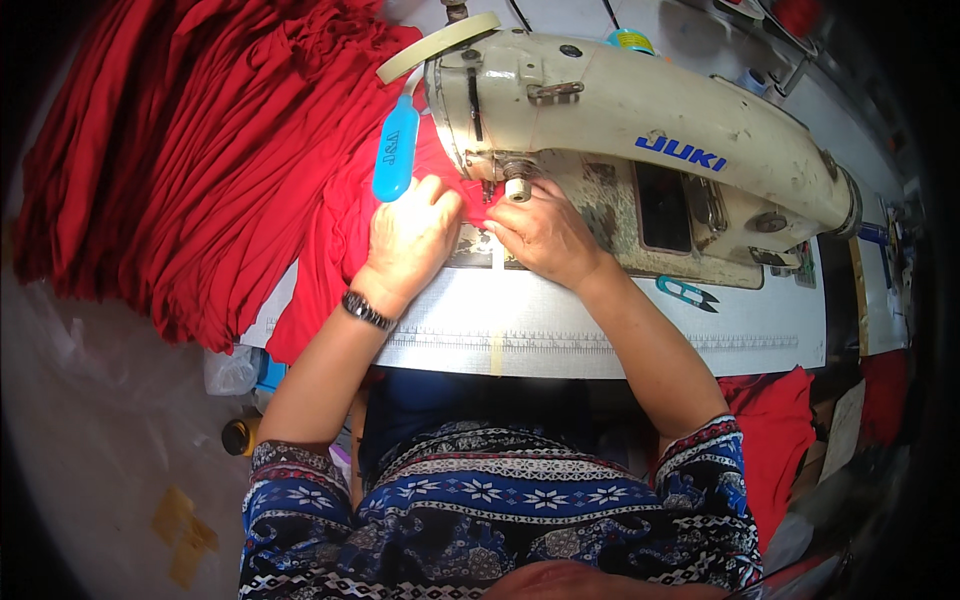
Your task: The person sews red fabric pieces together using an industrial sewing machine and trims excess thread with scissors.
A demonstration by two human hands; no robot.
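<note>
Red fabric [345,205] runs from the left up to the needle area of a cream sewing machine [620,110]. My left hand [415,230] is closed on the cloth just left of the presser foot [489,190], its fingers curled. On the other side of the foot, my right hand [545,230] has its fingers drawn together at the cloth's edge, close under the machine head. The fingertips of both hands are partly hidden. A blue lamp [397,150] with a rounded end hangs just above my left hand and lights the sewing spot.
A large heap of gathered red cloth [180,170] covers the left side. Teal thread snips [687,294] lie on the white tabletop [560,335], right of my right forearm. A roll of pale tape [438,48] rests against the machine head. More red cloth [775,440] hangs at lower right.
</note>
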